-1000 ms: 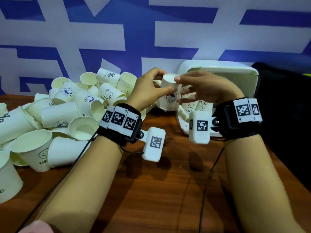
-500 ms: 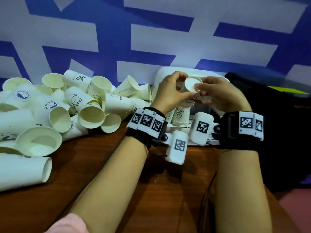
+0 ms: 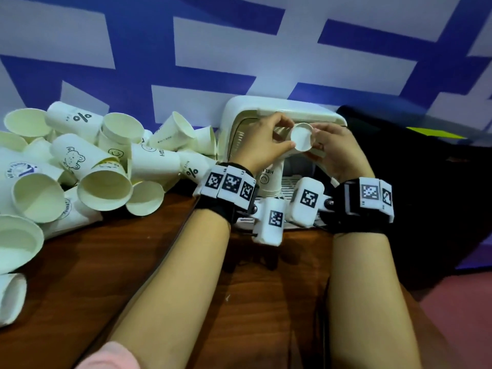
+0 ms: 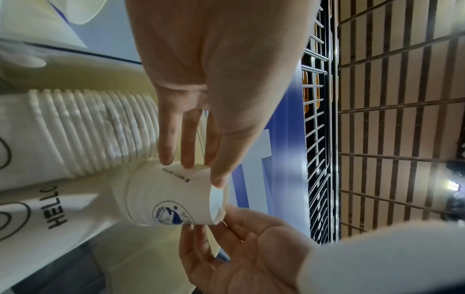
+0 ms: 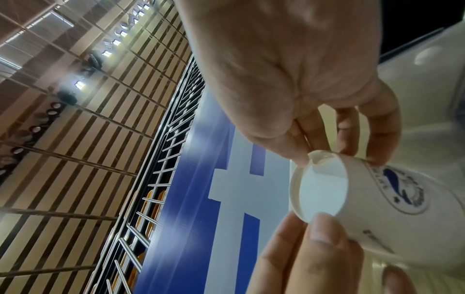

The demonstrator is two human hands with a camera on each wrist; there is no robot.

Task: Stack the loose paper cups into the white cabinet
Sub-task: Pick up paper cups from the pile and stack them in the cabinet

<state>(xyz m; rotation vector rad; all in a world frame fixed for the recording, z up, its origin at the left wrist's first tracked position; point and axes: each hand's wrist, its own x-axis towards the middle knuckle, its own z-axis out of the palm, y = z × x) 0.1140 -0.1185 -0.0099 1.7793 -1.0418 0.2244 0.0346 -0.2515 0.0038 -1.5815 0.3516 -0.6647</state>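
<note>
A wall with wide blue and white stripes stands behind a brown wooden counter (image 3: 149, 265). The white cabinet (image 3: 282, 109) sits on this counter against the wall, and its front is open toward the person.

Both hands work just in front of the cabinet opening. The left hand (image 3: 262, 141) and the right hand (image 3: 336, 147) pinch the same whale-logo cup (image 4: 173, 196) between their fingertips, so each grip is closed on this cup. The cup is upside down, its white base facing the camera, and it sits over the top of the HELLO stack (image 3: 269, 179), which stands inside the cabinet. In the left wrist view a second stack of nested cups (image 4: 83, 131), with many rims showing, stands just beside the HELLO stack.

To do this step well, I think the cup must stay in line with the stack under it while both hands press down evenly. If one side goes first, the thin paper wall can bend, or the tall stack can lean against the other stack. A light pinch near the base seems enough.

The pile of loose cups (image 3: 80, 166) lies on the counter to the left of the cabinet, so much of the task remains. Readable prints there are "%", "HELLO" with a smiling face, "NICE" and a bear drawing. The held cup has a round blue badge with a whale; its small words are too blurred to read with confidence.
</note>
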